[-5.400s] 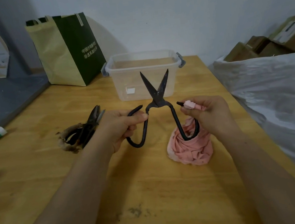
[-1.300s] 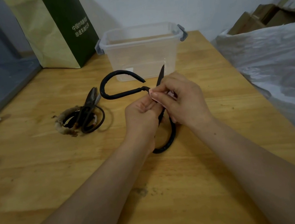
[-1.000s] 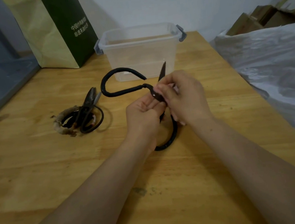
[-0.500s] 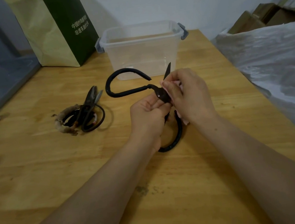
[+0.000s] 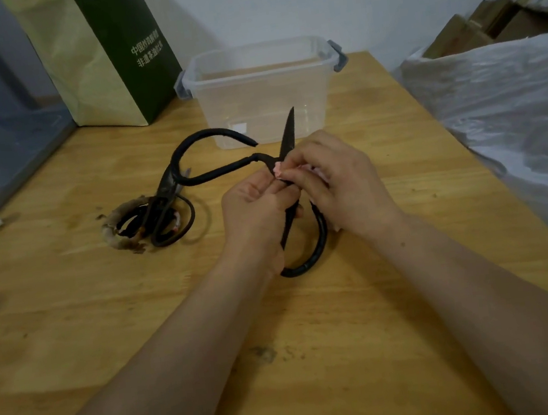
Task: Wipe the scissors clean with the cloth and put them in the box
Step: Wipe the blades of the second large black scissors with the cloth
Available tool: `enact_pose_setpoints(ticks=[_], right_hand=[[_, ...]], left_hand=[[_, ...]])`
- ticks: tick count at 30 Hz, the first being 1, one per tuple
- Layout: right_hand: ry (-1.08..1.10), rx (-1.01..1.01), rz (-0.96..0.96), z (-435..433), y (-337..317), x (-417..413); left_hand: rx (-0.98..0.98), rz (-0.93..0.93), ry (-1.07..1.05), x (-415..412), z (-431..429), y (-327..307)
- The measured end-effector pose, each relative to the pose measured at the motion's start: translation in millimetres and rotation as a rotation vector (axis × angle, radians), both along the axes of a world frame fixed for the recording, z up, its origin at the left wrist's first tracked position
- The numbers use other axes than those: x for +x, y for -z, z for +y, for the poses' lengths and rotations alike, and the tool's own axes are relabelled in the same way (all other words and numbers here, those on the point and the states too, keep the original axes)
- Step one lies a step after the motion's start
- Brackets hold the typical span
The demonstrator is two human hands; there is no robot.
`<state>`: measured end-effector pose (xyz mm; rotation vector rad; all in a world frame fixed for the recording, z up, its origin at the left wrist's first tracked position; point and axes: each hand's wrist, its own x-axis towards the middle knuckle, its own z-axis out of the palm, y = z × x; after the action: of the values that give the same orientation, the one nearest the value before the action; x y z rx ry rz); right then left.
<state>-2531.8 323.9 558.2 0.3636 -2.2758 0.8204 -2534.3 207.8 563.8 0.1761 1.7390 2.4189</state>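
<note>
a: what's been changing since half a second ago?
b: the right hand (image 5: 335, 182) has been sliding down the blade toward the pivot, so more bare blade is showing above its fingers.
a: and the grip?
b: its fingers are pinching a pink cloth (image 5: 277, 169) round the scissors (image 5: 288, 133) near the pivot. the left hand (image 5: 255, 209) is curling round the shank just below, clamping it.
a: where are the scissors?
b: they're being held over the tabletop (image 5: 350, 336) in front of the clear box (image 5: 253, 103), not in it, with the tip pointing up.
a: anything else?
b: a second pair of scissors (image 5: 162, 207) is lying to the left, and a green bag (image 5: 122, 53) is standing behind.
</note>
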Motion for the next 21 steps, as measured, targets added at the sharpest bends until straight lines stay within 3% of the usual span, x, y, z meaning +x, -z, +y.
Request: enact_pose_setpoints(ticks=[5, 8, 10, 13, 16, 21], right_hand=[[-0.060, 0.056, -0.018, 15, -1, 0], [0.009, 0.086, -0.249, 32, 5, 3], [0.167, -0.053, -0.237, 39, 6, 2], [0.266, -0.323, -0.019, 29, -7, 2], [0.093, -0.207, 0.095, 9, -7, 6], [-0.007, 0.020, 0.021, -2, -3, 4]], left_hand=[[0.011, -0.042, -0.003, 1, -1, -1], [0.023, -0.008, -0.026, -2, -1, -2], [0.008, 0.009, -0.050, -5, -1, -1], [-0.018, -0.007, -0.058, -4, 0, 2], [-0.017, 0.027, -0.007, -2, 3, 3], [-0.049, 0.037, 0.000, 2, 6, 6]])
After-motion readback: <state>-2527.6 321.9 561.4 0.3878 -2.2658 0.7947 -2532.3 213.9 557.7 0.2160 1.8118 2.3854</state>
